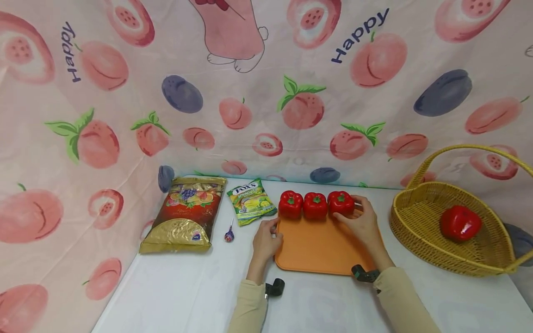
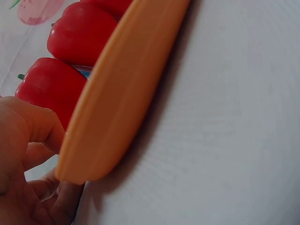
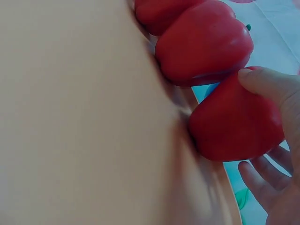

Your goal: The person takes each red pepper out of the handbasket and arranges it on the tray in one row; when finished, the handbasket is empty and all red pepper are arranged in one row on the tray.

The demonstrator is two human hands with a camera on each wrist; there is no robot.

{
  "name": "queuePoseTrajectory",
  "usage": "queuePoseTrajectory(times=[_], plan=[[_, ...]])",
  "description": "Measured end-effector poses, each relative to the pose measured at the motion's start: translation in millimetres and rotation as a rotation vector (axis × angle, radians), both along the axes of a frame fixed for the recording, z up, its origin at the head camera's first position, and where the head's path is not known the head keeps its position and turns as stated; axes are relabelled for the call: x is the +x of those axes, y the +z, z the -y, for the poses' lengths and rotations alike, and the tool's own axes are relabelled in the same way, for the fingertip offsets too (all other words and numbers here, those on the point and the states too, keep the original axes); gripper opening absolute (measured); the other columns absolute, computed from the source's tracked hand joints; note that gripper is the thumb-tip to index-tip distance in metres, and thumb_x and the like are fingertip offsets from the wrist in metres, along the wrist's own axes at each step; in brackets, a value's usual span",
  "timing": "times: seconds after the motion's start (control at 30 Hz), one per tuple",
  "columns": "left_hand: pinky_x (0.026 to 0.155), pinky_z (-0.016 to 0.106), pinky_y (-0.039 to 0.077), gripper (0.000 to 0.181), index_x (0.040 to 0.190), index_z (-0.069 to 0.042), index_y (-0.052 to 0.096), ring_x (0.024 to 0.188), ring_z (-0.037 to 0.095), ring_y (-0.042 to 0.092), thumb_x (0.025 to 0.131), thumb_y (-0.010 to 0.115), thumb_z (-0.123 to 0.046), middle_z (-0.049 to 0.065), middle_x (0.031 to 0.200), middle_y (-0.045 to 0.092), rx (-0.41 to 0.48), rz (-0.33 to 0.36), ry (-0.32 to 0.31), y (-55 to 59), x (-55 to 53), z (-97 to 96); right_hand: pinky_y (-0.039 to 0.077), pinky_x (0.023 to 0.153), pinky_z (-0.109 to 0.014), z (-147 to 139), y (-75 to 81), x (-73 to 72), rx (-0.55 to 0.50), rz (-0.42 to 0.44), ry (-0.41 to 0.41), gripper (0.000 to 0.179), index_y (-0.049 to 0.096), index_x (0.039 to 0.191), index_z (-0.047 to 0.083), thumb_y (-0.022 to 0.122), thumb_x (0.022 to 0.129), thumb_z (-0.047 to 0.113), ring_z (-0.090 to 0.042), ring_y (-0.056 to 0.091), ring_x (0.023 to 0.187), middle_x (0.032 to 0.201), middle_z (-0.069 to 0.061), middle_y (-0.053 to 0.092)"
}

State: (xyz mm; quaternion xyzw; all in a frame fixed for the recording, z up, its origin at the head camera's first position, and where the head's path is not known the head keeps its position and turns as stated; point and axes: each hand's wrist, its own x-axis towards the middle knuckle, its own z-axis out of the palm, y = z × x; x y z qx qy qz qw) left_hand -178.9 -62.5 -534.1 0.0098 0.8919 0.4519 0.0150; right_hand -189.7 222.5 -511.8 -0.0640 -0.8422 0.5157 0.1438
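Three red bell peppers stand in a row along the far edge of an orange tray: a left one, a middle one and a right one. My left hand holds the tray's left edge, its fingers curled at the rim in the left wrist view. My right hand grips the right bell pepper, thumb on its upper side and fingers behind it. Its base stays close over the tray's far rim.
To the right stands a yellow wicker basket with a tall handle and another red bell pepper inside. On the left lie a large red-and-gold candy bag, a green Fox's candy bag and a lollipop. Fruit-print cloth hangs behind the white table.
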Motion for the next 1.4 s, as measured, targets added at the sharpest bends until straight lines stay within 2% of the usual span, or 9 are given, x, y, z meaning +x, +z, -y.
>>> queuePoseTrajectory(times=[0.07, 0.13, 0.27, 0.4, 0.63, 0.87, 1.03, 1.27, 1.4], plan=[[0.075, 0.033, 0.042, 0.046, 0.131, -0.010, 0.064, 0.087, 0.017, 0.053, 0.085, 0.067, -0.009, 0.004, 0.106, 0.056, -0.001, 0.002, 0.000, -0.4, 0.2, 0.1, 0.048, 0.077, -0.011, 0.0, -0.8, 0.0, -0.001, -0.005, 0.006, 0.074, 0.046, 0.136, 0.005, 0.085, 0.077, 0.025, -0.037, 0.061, 0.109, 0.130, -0.019, 0.055], [0.075, 0.033, 0.043, 0.046, 0.131, -0.010, 0.064, 0.087, 0.017, 0.053, 0.085, 0.067, -0.009, 0.004, 0.106, 0.056, -0.004, 0.000, 0.001, -0.8, 0.4, 0.2, 0.048, 0.077, -0.011, -0.2, -0.8, 0.1, 0.001, -0.006, 0.012, 0.074, 0.046, 0.136, 0.005, 0.086, 0.076, 0.026, -0.036, 0.061, 0.109, 0.129, -0.019, 0.055], [0.074, 0.033, 0.043, 0.046, 0.130, -0.010, 0.064, 0.087, 0.017, 0.053, 0.084, 0.066, -0.009, 0.005, 0.106, 0.057, -0.004, -0.007, -0.002, -1.3, 0.0, 0.3, 0.053, 0.086, -0.031, -1.4, 0.5, -0.1, 0.032, -0.011, 0.000, 0.073, 0.047, 0.136, 0.006, 0.085, 0.077, 0.029, -0.034, 0.058, 0.112, 0.131, -0.017, 0.055], [0.075, 0.033, 0.043, 0.046, 0.130, -0.010, 0.064, 0.088, 0.017, 0.054, 0.084, 0.066, -0.009, 0.005, 0.107, 0.057, -0.002, -0.011, -0.002, -1.5, -0.8, 0.6, 0.050, 0.092, -0.048, -3.8, 2.1, -0.6, 0.052, -0.034, -0.009, 0.070, 0.049, 0.135, 0.003, 0.083, 0.079, 0.029, -0.034, 0.058, 0.113, 0.131, -0.016, 0.055], [0.076, 0.034, 0.044, 0.046, 0.130, -0.010, 0.065, 0.089, 0.017, 0.056, 0.084, 0.066, -0.009, 0.005, 0.108, 0.057, -0.003, -0.011, -0.004, 0.9, 0.0, -0.9, 0.049, 0.094, -0.035, -15.0, 8.5, 0.7, 0.047, -0.070, -0.039, 0.059, 0.054, 0.130, 0.005, 0.080, 0.083, 0.028, -0.031, 0.059, 0.113, 0.130, -0.017, 0.058], [0.078, 0.035, 0.045, 0.045, 0.130, -0.010, 0.065, 0.090, 0.018, 0.056, 0.085, 0.067, -0.010, 0.006, 0.109, 0.058, -0.013, 0.003, 0.002, 1.0, -0.4, -0.9, 0.045, 0.095, -0.052, -27.7, 21.9, 2.2, 0.041, -0.087, -0.056, 0.056, 0.053, 0.132, 0.003, 0.075, 0.087, 0.028, -0.035, 0.056, 0.117, 0.130, -0.017, 0.057], [0.077, 0.035, 0.044, 0.046, 0.130, -0.011, 0.064, 0.089, 0.017, 0.055, 0.084, 0.067, -0.009, 0.005, 0.107, 0.057, -0.009, 0.004, 0.003, -0.2, -1.6, -0.7, 0.045, 0.095, -0.041, -35.9, 33.6, 5.0, 0.024, -0.055, -0.082, 0.057, 0.052, 0.134, 0.003, 0.072, 0.089, 0.032, -0.034, 0.053, 0.120, 0.132, -0.015, 0.054], [0.075, 0.035, 0.044, 0.046, 0.130, -0.009, 0.065, 0.087, 0.017, 0.055, 0.084, 0.066, -0.008, 0.005, 0.104, 0.057, -0.008, -0.012, 0.000, -0.2, -0.3, -0.2, 0.045, 0.091, -0.032, -49.9, 44.4, 6.9, 0.010, -0.093, -0.117, 0.055, 0.054, 0.133, 0.002, 0.072, 0.089, 0.029, -0.034, 0.055, 0.118, 0.129, -0.014, 0.056], [0.075, 0.035, 0.044, 0.045, 0.129, -0.009, 0.065, 0.086, 0.017, 0.055, 0.083, 0.066, -0.008, 0.006, 0.103, 0.057, -0.006, -0.023, -0.004, 1.1, 0.1, -0.8, 0.046, 0.086, -0.023, -62.2, 48.4, 7.5, 0.016, -0.130, -0.149, 0.049, 0.059, 0.129, 0.003, 0.074, 0.087, 0.023, -0.016, 0.060, 0.108, 0.124, -0.009, 0.060]])
